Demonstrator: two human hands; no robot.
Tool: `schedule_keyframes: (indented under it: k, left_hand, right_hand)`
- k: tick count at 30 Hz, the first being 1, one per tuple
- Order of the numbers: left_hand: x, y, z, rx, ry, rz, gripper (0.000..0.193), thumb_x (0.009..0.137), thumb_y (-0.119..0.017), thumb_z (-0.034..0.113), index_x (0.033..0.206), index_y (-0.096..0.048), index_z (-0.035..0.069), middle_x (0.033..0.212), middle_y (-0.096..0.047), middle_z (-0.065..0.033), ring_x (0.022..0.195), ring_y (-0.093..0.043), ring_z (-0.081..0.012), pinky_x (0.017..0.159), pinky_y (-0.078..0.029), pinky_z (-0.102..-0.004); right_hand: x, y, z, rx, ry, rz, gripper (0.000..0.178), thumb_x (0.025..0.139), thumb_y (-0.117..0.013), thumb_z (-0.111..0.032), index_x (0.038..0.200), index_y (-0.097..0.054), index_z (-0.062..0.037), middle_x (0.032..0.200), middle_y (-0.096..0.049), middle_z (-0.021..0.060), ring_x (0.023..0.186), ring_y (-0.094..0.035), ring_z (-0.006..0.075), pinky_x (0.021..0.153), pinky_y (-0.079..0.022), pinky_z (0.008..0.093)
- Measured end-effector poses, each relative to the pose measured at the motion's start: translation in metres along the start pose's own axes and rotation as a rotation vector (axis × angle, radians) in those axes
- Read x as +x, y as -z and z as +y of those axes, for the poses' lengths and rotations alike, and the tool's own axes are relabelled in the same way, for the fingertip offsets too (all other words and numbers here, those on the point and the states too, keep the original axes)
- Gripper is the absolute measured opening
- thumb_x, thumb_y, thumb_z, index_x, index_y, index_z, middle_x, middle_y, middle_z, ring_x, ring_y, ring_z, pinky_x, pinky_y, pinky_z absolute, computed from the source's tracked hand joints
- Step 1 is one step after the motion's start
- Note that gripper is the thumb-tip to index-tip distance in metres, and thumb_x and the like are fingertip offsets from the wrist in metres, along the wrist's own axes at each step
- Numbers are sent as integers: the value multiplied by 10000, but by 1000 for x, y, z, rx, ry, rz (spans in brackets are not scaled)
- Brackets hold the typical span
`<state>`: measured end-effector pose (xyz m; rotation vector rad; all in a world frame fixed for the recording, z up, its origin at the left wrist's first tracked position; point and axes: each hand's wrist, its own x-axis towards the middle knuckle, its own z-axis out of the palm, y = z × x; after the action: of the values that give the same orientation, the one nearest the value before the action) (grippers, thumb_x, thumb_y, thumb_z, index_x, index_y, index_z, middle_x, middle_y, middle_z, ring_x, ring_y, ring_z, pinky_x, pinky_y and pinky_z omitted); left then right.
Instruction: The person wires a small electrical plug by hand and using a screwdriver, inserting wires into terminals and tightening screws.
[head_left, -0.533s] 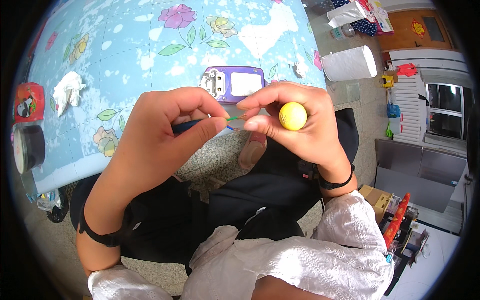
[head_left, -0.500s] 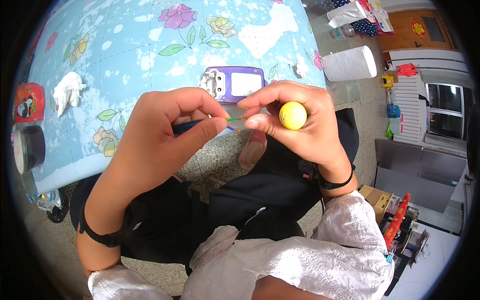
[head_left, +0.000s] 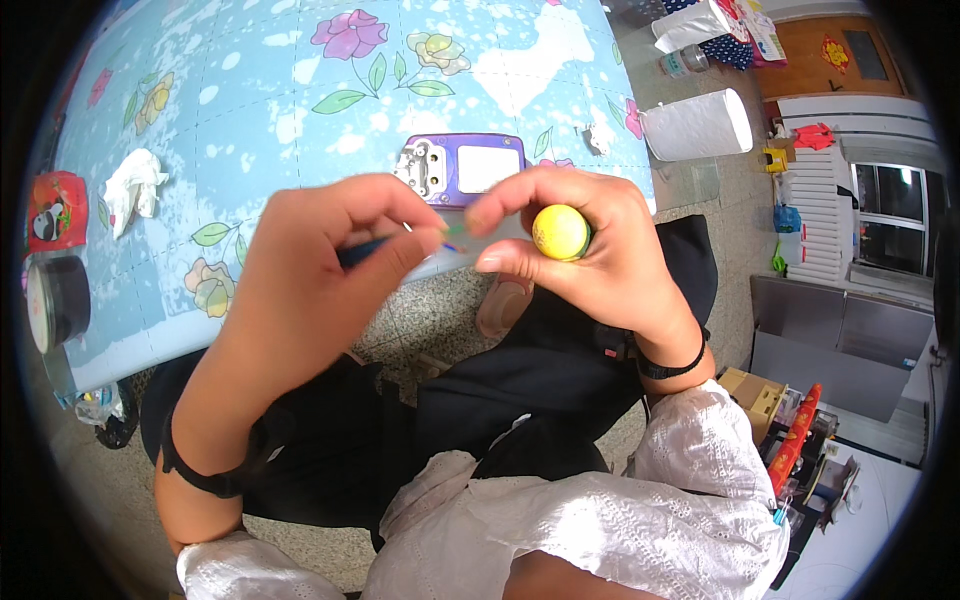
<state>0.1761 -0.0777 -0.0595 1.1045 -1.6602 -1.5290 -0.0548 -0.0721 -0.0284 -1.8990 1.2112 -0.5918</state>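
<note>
My left hand (head_left: 310,270) is closed, pinching a dark blue cable (head_left: 362,251) between thumb and fingers. Thin green and blue wires (head_left: 453,246) stick out past the fingertips, blurred by motion. My right hand (head_left: 600,245) has its thumb and index finger apart, just right of the wire ends and not touching them. Tucked against its palm is a round yellow-ended thing, perhaps a tool handle (head_left: 561,232), with a dark green edge; the rest is hidden. Beyond both hands a purple case (head_left: 450,195) with a white panel and metal terminals lies on the table.
A flowered light blue cloth covers the table (head_left: 240,120). Crumpled tissue (head_left: 134,187), a red packet (head_left: 57,212) and a dark round tin (head_left: 58,300) are at the left. A white paper roll (head_left: 697,125) stands by the right edge. My lap is below the hands.
My right thumb and index finger have come off the wire ends and spread apart. The yellow-ended thing has shifted left within my right hand. My left hand keeps its hold on the cable.
</note>
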Motion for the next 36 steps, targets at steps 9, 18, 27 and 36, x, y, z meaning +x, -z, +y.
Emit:
schedule_keyframes:
  k: [9, 18, 27, 36]
  left_hand:
    - [17, 22, -19, 301, -103, 183, 123, 943, -648, 95, 931, -679, -24, 866, -608, 1, 753, -514, -53, 656, -392, -203]
    - [3, 26, 20, 59, -67, 119, 61, 913, -669, 30, 955, -697, -4, 826, -579, 12, 744, -499, -49, 680, -395, -192]
    - [-16, 40, 38, 696, -493, 180, 159, 776, -690, -49, 929, -681, -9, 772, -558, -96, 660, -566, -215, 570, -418, -282]
    - [-10, 36, 37, 624, -636, 344, 170, 839, -617, -134, 962, -676, -33, 944, -627, -128, 774, -622, -199, 673, -508, -258]
  right_hand:
    - [17, -5, 42, -629, 247, 195, 637, 674, -865, -276, 1209, -615, -37, 1200, -626, 124, 1078, -604, 325, 863, -521, 413]
    - [21, -1, 32, -366, 399, 173, 683, 642, -896, -236, 1240, -616, -58, 1187, -662, 123, 1088, -620, 328, 925, -501, 403]
    - [19, 1, 24, -263, 436, 154, 756, 612, -918, -246, 1266, -631, 4, 1237, -674, 135, 1122, -623, 300, 945, -476, 367]
    - [18, 4, 24, -366, 491, 180, 686, 654, -886, -278, 1240, -627, -31, 1175, -673, 124, 1051, -634, 325, 915, -497, 410]
